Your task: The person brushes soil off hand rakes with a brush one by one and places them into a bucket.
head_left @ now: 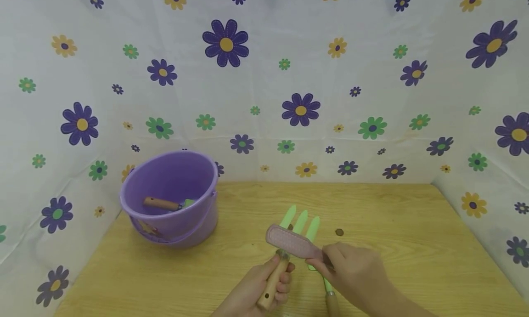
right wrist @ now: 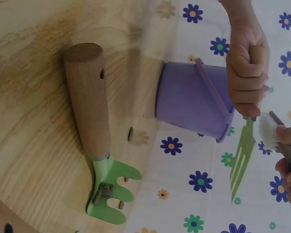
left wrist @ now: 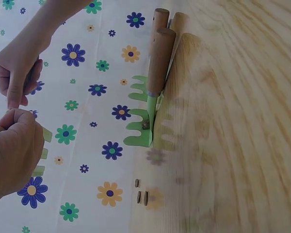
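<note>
My left hand (head_left: 256,282) grips the wooden handle of a green three-pronged garden fork (head_left: 274,280), its tines slanting up and away. In my right hand (head_left: 359,273) is a small brush with a mauve back (head_left: 292,241). The white bristles (right wrist: 267,132) face the fork near its neck in the right wrist view; whether they touch cannot be told. Below the hands lies a green hand rake (right wrist: 87,102) with a wooden handle. A brown clump (right wrist: 103,192) sits on its head. The left wrist view shows a second wooden handle (left wrist: 158,22) behind that rake.
On the left of the wooden table (head_left: 239,202) stands a purple bucket (head_left: 198,225), a wooden-handled tool (head_left: 163,203) inside it. Small brown bits (head_left: 339,232) lie beyond the hands. A white flowered cloth (head_left: 264,82) encloses the back and sides.
</note>
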A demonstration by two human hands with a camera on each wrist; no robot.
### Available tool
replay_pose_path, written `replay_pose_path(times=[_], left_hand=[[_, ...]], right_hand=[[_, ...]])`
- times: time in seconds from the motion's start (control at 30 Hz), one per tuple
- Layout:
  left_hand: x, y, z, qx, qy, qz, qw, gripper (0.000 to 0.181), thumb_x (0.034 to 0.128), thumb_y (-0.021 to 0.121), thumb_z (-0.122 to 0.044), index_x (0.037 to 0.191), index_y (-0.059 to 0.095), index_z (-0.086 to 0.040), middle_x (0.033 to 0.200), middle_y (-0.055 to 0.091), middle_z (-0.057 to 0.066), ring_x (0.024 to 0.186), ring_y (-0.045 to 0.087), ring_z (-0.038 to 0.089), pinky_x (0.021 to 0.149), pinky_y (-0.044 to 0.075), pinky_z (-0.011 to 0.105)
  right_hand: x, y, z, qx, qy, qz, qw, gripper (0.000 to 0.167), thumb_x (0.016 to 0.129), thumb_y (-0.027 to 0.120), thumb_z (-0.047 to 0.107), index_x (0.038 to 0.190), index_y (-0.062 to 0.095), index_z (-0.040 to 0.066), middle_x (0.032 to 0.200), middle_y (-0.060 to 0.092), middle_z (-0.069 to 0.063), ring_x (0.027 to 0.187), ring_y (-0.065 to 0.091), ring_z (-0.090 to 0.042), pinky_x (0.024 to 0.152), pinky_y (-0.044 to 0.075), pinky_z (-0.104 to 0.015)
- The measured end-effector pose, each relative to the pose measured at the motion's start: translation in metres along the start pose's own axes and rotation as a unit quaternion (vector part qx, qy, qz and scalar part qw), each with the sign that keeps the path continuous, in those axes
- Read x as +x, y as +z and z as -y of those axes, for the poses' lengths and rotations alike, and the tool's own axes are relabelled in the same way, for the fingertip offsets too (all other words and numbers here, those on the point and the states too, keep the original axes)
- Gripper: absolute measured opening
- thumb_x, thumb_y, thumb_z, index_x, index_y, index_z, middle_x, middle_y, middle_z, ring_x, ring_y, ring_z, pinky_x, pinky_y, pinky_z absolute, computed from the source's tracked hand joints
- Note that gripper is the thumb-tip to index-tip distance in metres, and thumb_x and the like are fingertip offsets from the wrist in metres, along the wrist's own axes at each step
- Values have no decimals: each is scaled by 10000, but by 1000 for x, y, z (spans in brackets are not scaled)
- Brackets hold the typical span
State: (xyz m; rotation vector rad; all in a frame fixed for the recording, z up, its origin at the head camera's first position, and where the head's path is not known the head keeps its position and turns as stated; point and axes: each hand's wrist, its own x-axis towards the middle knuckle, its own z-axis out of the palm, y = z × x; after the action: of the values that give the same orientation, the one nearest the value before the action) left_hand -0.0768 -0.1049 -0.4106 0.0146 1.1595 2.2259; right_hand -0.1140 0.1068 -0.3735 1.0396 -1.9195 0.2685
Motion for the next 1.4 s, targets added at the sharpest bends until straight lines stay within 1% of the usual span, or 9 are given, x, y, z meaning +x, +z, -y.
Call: replay_pose_path(times=[0.17,0.33,0.47,0.6,0.7,0.9,1.07,1.27,1.4], left_hand=[[-1,3,0,-201,-135,-73,9997,349,1025,363,-359,1088,474,-33,816,512,-78,668,476,-39,592,412,58],[-3,6,-1,-412,-290,-13,9987,322,1034,340,-336,1075,479,-50,819,491,-71,670,467,-35,589,401,60],[-3,4,-1,-440,-284,61,9986,320,1038,321,-336,1078,468,-54,821,475,-66,672,456,-32,597,399,63],[-2,3,-1,-394,-297,98,9987,317,1040,313,-332,1086,462,-56,825,470,-65,676,451,-29,600,402,68],[-2,2,-1,-367,-281,100,9989,323,1038,321,-336,1096,457,-49,828,470,-63,680,450,-29,604,403,69],[-2,2,-2,-437,-300,112,9985,319,1035,337,-332,1097,446,-40,821,470,-69,673,454,-34,591,400,61],[-3,1,-2,-474,-348,112,9982,321,1032,347,-334,1112,436,-36,820,468,-74,670,455,-38,594,402,54],[-2,1,-1,-554,-407,125,9976,307,1036,334,-325,1098,448,-47,815,474,-72,660,459,-40,585,400,51],[-1,0,0,-619,-405,170,9971,306,1033,346,-328,1087,459,-49,807,483,-79,653,466,-44,575,399,47]], right_hand=[[-4,6,1,-41,-78,79,9999,518,1015,384,396,614,508,92,489,393,69,380,276,19,354,168,-61],[-7,9,-1,-70,-56,161,9998,528,1014,382,402,600,506,97,471,396,70,373,269,21,352,164,-61],[-9,10,-5,-206,-2,208,9996,546,1011,366,426,584,489,109,460,380,76,377,245,25,352,143,-66],[-11,12,-8,-225,49,228,9995,551,1010,361,434,584,487,107,458,388,72,375,245,25,351,145,-64],[-11,13,-11,-268,34,207,9994,546,1012,360,429,594,486,102,458,390,68,373,245,21,349,142,-70],[-12,15,-17,-496,-2,264,9984,575,1026,305,427,580,462,100,451,353,69,387,196,17,347,115,-87],[-11,18,-23,-515,-94,118,9986,578,1026,291,424,562,435,112,446,322,79,392,164,26,349,90,-73],[-13,22,-30,-533,-63,117,9985,589,1025,293,422,552,442,104,430,374,66,362,200,21,344,98,-64],[-16,25,-34,-625,-14,175,9979,604,1024,290,430,532,438,112,424,373,62,361,193,16,339,93,-73]])
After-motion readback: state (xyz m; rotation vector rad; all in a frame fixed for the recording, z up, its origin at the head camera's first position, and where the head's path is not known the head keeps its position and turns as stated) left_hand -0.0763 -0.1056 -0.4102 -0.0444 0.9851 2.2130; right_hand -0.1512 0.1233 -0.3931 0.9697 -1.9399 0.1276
